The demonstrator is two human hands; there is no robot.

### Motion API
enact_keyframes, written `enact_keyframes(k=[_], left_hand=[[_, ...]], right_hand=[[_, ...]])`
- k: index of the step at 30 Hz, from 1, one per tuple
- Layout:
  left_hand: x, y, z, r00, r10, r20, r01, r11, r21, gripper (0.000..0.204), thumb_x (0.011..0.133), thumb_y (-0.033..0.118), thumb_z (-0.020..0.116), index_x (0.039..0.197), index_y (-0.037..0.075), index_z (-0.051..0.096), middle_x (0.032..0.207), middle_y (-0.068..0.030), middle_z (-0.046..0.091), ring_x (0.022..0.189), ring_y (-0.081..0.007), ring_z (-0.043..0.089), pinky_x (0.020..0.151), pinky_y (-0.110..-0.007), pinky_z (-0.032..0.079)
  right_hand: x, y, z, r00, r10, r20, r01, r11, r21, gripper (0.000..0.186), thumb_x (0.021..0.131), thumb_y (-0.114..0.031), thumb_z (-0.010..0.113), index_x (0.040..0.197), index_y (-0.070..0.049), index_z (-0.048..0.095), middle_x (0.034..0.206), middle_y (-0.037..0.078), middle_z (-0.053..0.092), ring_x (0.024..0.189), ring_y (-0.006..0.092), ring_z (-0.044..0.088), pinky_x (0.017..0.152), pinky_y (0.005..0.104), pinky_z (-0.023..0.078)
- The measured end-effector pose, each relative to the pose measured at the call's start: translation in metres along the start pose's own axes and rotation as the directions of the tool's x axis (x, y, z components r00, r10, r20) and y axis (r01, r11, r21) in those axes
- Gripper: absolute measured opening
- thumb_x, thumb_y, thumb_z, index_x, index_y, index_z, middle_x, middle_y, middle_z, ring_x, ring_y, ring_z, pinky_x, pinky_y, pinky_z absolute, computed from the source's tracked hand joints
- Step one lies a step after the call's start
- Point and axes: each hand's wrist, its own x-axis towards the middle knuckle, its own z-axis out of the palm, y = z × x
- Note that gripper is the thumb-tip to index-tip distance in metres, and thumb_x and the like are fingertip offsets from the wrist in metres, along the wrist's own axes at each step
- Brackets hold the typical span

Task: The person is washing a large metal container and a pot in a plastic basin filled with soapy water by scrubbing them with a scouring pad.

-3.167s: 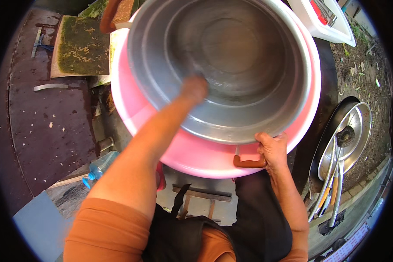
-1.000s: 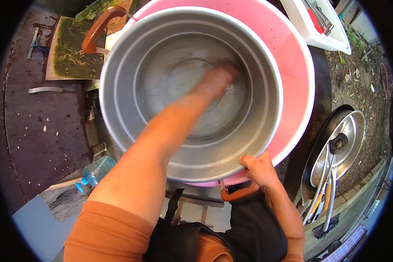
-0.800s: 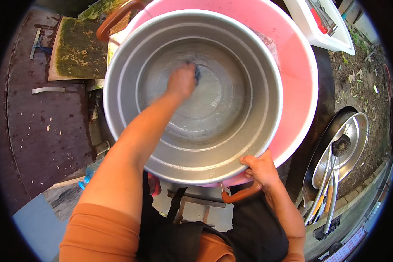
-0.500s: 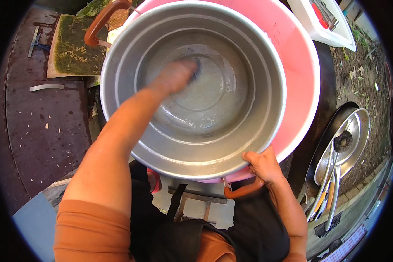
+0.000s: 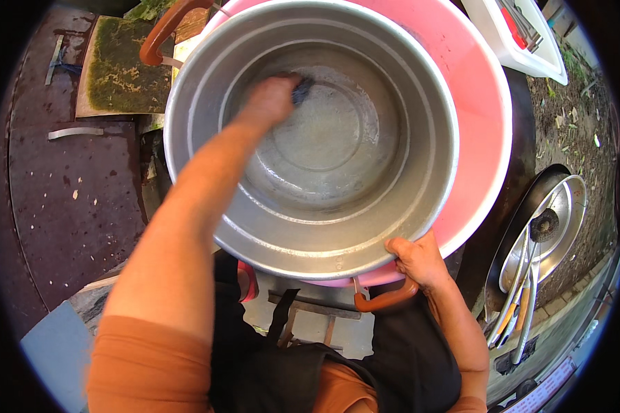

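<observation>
A large round metal pot (image 5: 420,158) is tilted toward me, its wide mouth open to view. Inside, my left hand (image 5: 270,98) is closed around a dark scouring pad (image 5: 302,90) against the far left part of the bottom. Wet, shiny patches show on the metal there. My right hand (image 5: 420,263) grips the near right rim, thumb over the edge and fingers hidden beneath. Beside that hand an orange-brown handle (image 5: 387,296) hangs from the pot; a matching handle (image 5: 162,34) sticks out at the far left.
Under the pot stands a large pink basin (image 5: 482,144). A white bin (image 5: 530,62) with utensils is at the far right. To the right, a metal strainer (image 5: 568,227) and long-handled tools lie in a dark pan (image 5: 494,275). Dark panels (image 5: 69,186) and a mossy board (image 5: 127,69) lie left.
My left hand and the scouring pad have shifted left and slightly away across the pot's bottom. My right hand keeps its hold on the rim.
</observation>
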Motion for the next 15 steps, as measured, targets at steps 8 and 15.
enact_keyframes(k=[8,15], left_hand=[[-0.038,-0.002,0.033,0.595,0.531,0.603,-0.664,0.748,-0.004,0.027,0.062,0.005,0.063,0.088,0.012,0.064,0.094,-0.0107,0.062,0.092,-0.0295,0.059,0.076,-0.039,0.049],[-0.024,0.032,0.045,0.993,0.116,-0.031,-0.12,0.975,-0.19,0.026,0.064,0.005,0.064,0.089,0.011,0.064,0.094,-0.0118,0.062,0.093,-0.0327,0.058,0.079,-0.04,0.047]], right_hand=[[0.002,0.005,-0.007,0.992,0.12,0.025,-0.12,0.993,0.018,0.016,0.073,0.0,0.052,0.088,0.004,0.056,0.069,0.002,0.054,0.054,0.0085,0.049,0.045,0.0246,0.037],[0.002,0.008,-0.004,0.998,-0.058,-0.024,0.058,0.998,0.004,0.026,0.073,0.001,0.051,0.098,0.006,0.057,0.088,0.007,0.06,0.077,0.0137,0.056,0.066,0.0268,0.045]])
